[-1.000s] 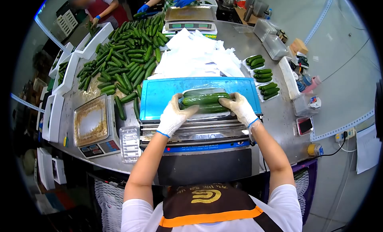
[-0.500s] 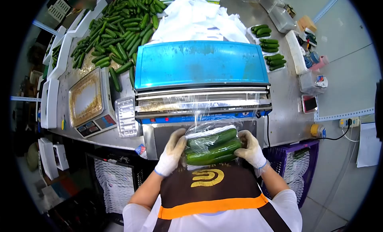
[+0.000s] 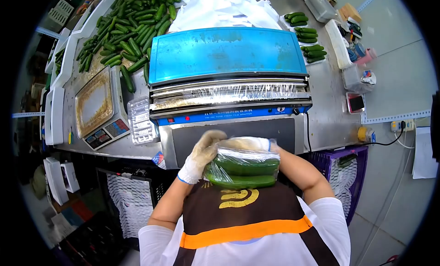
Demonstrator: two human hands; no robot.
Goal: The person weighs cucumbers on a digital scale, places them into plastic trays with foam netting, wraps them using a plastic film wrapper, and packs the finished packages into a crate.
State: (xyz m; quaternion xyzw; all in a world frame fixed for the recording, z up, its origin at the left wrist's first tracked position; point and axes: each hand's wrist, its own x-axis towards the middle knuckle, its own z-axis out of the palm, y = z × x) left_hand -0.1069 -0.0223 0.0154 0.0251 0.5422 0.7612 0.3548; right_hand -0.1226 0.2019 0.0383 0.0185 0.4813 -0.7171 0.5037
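A film-wrapped pack of cucumbers [image 3: 243, 170] is held close against the brown apron. My left hand [image 3: 202, 157], in a white glove, grips the pack at its left end. Behind the pack's far side reaches my right hand [image 3: 250, 143], also gloved; its fingers are mostly hidden by the pack and film. Beyond the hands stands the film wrapper [image 3: 229, 55] with its blue lid, a strip of clear film lying across its rollers.
Loose cucumbers [image 3: 133, 32] are heaped at the back left, beside white paper sheets [image 3: 220, 12]. A scale [image 3: 98, 105] and clear plastic trays [image 3: 141, 119] stand left of the wrapper. Cucumber packs [image 3: 313, 53] lie right. A purple crate [image 3: 357, 174] is below the table's edge.
The pack has come from over the wrapper to the apron, and the film is now separate from the roll. My right hand has moved from the pack's right end to behind it. The view has tilted down.
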